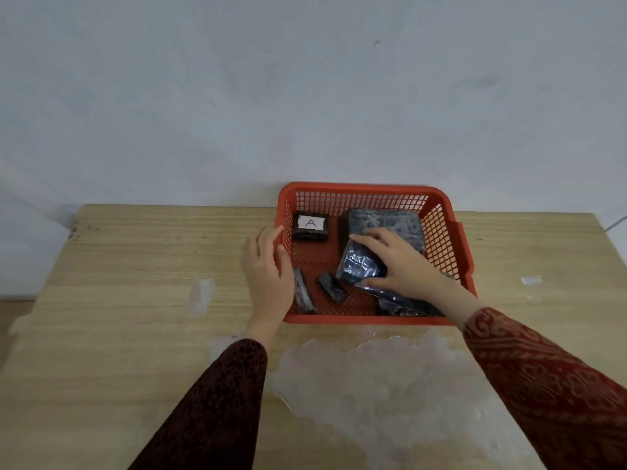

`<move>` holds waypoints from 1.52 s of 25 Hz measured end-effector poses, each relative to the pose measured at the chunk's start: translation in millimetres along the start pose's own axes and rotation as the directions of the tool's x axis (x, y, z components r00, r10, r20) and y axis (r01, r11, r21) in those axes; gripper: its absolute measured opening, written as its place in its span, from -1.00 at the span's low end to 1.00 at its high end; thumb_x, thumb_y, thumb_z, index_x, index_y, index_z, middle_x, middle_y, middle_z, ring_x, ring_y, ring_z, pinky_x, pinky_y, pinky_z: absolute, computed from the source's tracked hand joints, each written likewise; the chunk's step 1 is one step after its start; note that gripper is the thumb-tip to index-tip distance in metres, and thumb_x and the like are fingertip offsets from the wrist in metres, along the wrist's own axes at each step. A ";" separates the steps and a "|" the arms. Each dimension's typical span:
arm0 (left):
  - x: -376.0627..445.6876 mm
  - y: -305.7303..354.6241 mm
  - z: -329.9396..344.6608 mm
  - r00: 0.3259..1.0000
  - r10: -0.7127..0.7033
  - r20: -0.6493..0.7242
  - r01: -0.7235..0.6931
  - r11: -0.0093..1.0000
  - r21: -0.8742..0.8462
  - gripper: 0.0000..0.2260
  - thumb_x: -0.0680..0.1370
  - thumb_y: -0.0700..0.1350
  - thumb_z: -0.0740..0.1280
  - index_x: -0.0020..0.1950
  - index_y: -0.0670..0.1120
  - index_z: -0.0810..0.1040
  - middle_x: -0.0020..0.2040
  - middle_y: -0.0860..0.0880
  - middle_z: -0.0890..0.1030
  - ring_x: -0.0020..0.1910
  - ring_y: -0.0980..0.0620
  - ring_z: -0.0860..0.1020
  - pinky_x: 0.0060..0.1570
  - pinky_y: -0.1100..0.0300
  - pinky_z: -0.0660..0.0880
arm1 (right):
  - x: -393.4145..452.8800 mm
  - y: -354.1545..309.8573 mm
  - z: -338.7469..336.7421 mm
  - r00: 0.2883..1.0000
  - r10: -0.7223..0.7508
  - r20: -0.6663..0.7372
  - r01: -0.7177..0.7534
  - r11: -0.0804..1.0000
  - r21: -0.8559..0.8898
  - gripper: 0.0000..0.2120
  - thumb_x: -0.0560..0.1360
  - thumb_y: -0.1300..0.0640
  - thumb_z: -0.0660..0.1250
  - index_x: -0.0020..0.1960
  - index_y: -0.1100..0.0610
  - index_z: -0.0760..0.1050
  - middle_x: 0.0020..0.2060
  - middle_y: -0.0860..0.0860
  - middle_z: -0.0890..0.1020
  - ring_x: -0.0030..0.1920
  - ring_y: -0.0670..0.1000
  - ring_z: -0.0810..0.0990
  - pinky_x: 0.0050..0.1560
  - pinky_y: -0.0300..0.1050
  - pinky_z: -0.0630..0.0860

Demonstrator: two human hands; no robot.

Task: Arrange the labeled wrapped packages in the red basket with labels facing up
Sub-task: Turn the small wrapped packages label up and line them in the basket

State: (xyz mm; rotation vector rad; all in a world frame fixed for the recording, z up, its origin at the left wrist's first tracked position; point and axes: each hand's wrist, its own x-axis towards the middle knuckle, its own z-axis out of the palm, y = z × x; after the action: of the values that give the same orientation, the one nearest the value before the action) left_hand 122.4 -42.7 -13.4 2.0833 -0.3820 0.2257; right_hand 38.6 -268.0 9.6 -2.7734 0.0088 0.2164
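A red mesh basket stands on the wooden table against the wall. In its back left corner lies a small dark package with a white "A" label facing up. A large dark wrapped package lies at the back right. My right hand grips a medium wrapped package, tilted up on edge, no label showing. Beneath it lies another dark package at the front right. Two small dark packages lie at the front left. My left hand holds the basket's left rim.
A sheet of clear plastic wrap lies crumpled on the table in front of the basket. A smaller scrap of it lies to the left. The table ends at the wall behind and drops off at the left.
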 end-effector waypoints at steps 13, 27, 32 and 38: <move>-114.3 30.0 -4.9 0.864 0.249 0.437 -0.396 0.873 0.285 -0.66 0.53 -0.23 0.31 0.31 -0.16 0.50 0.33 -0.20 0.48 0.41 -0.19 0.33 0.43 -0.12 0.13 | -80.9 -24.4 -27.2 0.877 0.174 -0.447 -0.286 0.938 -0.196 -0.03 0.34 -0.09 0.41 0.54 0.09 -0.08 0.40 0.17 0.34 0.35 0.23 0.34 0.26 0.21 0.35; -122.6 32.6 -3.3 0.829 0.209 0.520 -0.443 0.812 0.381 -0.54 0.49 -0.23 0.31 0.40 -0.15 0.37 0.36 -0.19 0.43 0.44 -0.18 0.25 0.46 -0.11 -0.02 | -235.6 -25.6 100.1 0.388 0.919 -0.069 -0.766 0.364 0.530 -0.25 0.47 -0.12 0.31 0.51 0.05 0.01 0.49 0.20 0.13 0.40 0.29 0.23 0.34 0.26 0.31; -123.1 31.1 -2.2 0.839 0.200 0.505 -0.423 0.824 0.377 -0.54 0.50 -0.23 0.30 0.40 -0.14 0.37 0.35 -0.16 0.43 0.43 -0.16 0.27 0.47 -0.10 -0.02 | -214.6 -31.8 76.4 0.508 0.806 -0.304 -0.642 0.589 0.491 -0.43 0.51 0.03 0.30 0.44 0.14 0.21 0.48 0.21 0.19 0.47 0.25 0.14 0.42 0.24 0.14; -114.3 30.9 -5.8 0.847 0.200 0.492 -0.393 0.860 0.326 -0.64 0.48 -0.15 0.30 0.28 -0.12 0.50 0.17 -0.08 0.56 0.24 -0.11 0.46 0.37 -0.07 0.17 | -111.0 -53.7 27.5 0.845 0.301 -0.442 -0.111 0.907 0.406 -0.72 0.50 0.21 0.31 0.21 0.18 0.48 0.12 0.10 0.56 0.16 0.06 0.51 0.21 0.00 0.48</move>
State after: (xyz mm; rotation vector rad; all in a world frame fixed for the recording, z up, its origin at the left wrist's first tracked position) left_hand 4.6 -32.3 -21.3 2.4887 -1.0291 0.0072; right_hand -73.4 -210.4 19.8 -2.3671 0.4426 -0.4163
